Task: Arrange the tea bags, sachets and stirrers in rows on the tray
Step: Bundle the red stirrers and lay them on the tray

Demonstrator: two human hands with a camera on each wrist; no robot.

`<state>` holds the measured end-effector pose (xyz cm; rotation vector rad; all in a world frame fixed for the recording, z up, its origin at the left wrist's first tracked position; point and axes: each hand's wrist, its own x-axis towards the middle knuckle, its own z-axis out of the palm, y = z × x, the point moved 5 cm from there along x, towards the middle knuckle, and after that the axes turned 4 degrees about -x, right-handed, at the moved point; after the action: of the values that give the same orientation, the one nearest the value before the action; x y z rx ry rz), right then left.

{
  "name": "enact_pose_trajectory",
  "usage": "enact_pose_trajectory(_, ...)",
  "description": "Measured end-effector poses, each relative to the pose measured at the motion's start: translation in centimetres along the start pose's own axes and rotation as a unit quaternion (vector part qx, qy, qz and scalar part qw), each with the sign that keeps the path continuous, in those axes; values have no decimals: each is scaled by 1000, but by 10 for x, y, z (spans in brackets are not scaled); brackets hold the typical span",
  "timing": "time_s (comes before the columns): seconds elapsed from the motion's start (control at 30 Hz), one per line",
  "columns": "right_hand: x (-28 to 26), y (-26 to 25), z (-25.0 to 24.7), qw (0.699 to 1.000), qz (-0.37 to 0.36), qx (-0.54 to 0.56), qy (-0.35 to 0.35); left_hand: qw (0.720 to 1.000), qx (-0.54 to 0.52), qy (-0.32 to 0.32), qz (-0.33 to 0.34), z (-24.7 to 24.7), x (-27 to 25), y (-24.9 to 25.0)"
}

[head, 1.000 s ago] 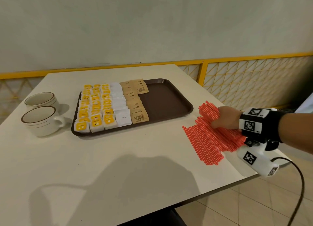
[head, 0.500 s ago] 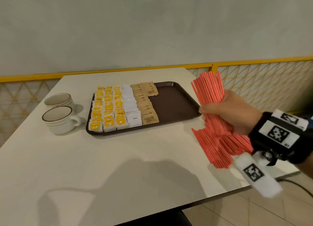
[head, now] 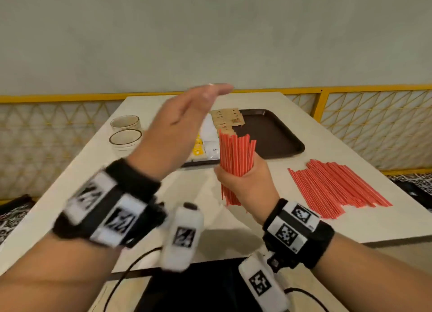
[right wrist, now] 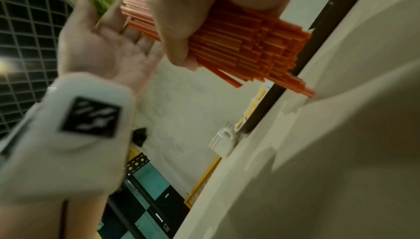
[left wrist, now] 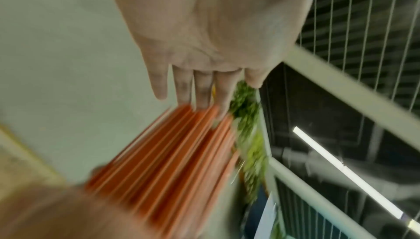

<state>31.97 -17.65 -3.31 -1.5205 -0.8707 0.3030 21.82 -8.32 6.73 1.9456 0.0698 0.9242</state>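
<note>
My right hand (head: 245,183) grips a thick bundle of red stirrers (head: 236,155) upright above the table's near half, in front of the brown tray (head: 275,134). In the right wrist view the bundle of stirrers (right wrist: 245,45) sticks out past my curled fingers (right wrist: 177,32). My left hand (head: 184,122) is raised flat, fingers straight, just left of and above the bundle's top; in the left wrist view its fingertips (left wrist: 202,97) sit at the stirrer ends (left wrist: 181,144). The tray holds rows of yellow tea bags (head: 198,146), white sachets (head: 209,130) and brown sachets (head: 228,119), partly hidden by my left hand.
A loose pile of red stirrers (head: 334,185) lies on the table's right side near the edge. Two cups (head: 125,136) stand left of the tray. A yellow railing (head: 327,89) runs behind the table. The tray's right half (head: 268,129) is bare.
My right hand lifted a bundle of stirrers off the pile and brought it left to the table's middle. My left hand came into view, raised flat over the bundle.
</note>
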Motion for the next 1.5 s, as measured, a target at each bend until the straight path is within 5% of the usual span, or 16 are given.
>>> enact_pose_trajectory(0.17,-6,13,11,998,38,40,5,976,92,-173,-99,60,0,-50)
enact_pose_trajectory(0.3,-8,34,15,996,84,23,-16,982,80,-146,-87,68,-8,-68)
enact_pose_trajectory(0.4,-6,34,15,996,86,19,-6,974,-77,-110,-181,66,-4,-66)
enact_pose_trajectory(0.5,1,20,9,998,49,13,34,957,-198,-51,-204,59,0,-61)
enact_pose_trajectory(0.63,10,3,14,999,-7,-35,15,972,-97,-98,-192,60,-6,-65)
enact_pose_trajectory(0.77,11,10,25,999,-9,-45,14,983,-39,-40,-174,59,-9,-72)
enact_pose_trajectory(1.13,14,20,23,968,48,-156,-193,984,-95,75,-132,36,-19,-81)
enact_pose_trajectory(1.23,14,18,12,951,29,-232,-203,975,-131,112,-144,30,-21,-90)
enact_pose_trajectory(1.5,14,34,12,911,52,-323,-251,954,-171,58,-238,44,-34,-114)
